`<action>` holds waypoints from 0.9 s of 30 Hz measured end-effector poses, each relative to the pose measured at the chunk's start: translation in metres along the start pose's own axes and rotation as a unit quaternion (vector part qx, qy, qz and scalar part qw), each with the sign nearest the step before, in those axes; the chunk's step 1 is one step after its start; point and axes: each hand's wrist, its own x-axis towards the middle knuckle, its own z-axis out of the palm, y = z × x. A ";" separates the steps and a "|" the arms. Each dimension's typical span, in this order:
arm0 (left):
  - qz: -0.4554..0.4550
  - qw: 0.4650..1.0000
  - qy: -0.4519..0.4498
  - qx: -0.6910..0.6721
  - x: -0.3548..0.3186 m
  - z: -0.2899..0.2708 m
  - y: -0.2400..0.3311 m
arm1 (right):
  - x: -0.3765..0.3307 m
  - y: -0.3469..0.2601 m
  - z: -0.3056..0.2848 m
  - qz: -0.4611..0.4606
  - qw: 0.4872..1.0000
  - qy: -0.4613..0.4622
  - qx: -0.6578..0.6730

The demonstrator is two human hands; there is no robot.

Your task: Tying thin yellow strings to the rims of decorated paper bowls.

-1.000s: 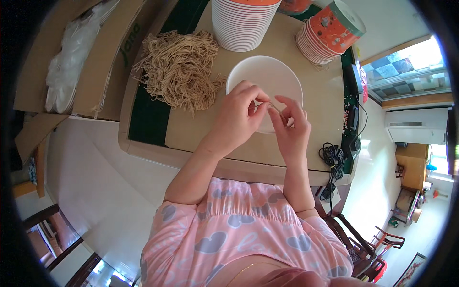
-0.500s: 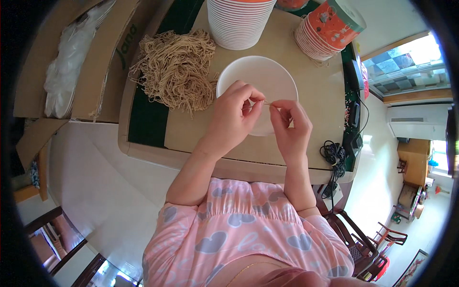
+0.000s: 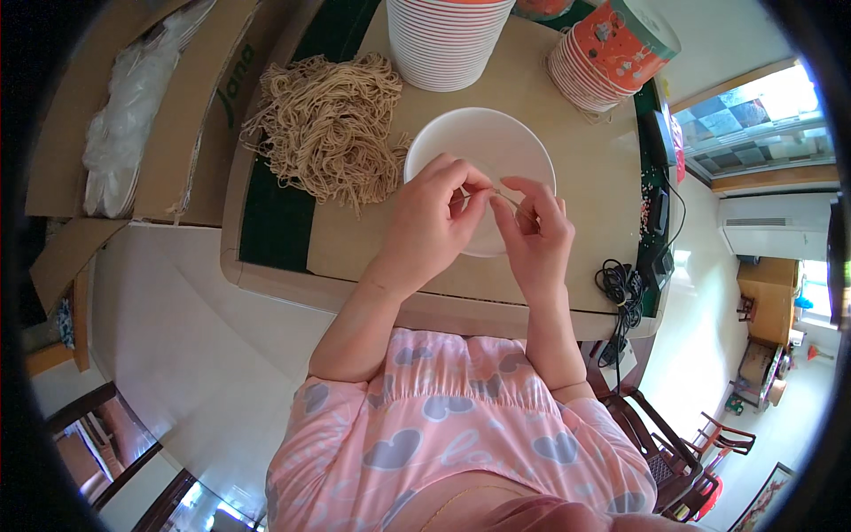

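Both my hands are raised over a white round tub [image 3: 470,133], whose open mouth faces up. My left hand [image 3: 434,213] is closed in a pinch on a thin tan string [image 3: 511,199]. Close beside its fingertips, my right hand [image 3: 542,226] has its thumb and forefinger slightly parted around the same string, which runs back under its curled fingers. Where the string goes behind the fingers is hidden. Left of the tub lies a tangled heap of tan strings [image 3: 328,129].
Behind the tub stands a tall stack of white tubs [image 3: 448,44]. A stack of orange printed tubs [image 3: 612,58] leans at the back right. A cardboard box [image 3: 168,133] holding white plastic is at the left. Coiled black cable [image 3: 620,288] lies at the table's right edge.
My right hand has shifted slightly left, its forefinger and thumb spreading a little near the left fingertips. My left hand stays pinched in almost the same place.
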 end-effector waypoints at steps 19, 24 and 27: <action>0.024 0.999 0.021 0.038 0.000 0.004 -0.001 | -0.006 0.004 0.003 0.009 0.997 0.004 0.071; 0.054 0.990 0.075 0.106 -0.002 0.012 -0.005 | -0.004 0.003 0.002 -0.009 0.998 -0.003 0.064; 0.062 0.987 0.091 0.116 -0.002 0.015 -0.007 | -0.005 0.003 0.000 0.007 0.998 -0.016 0.062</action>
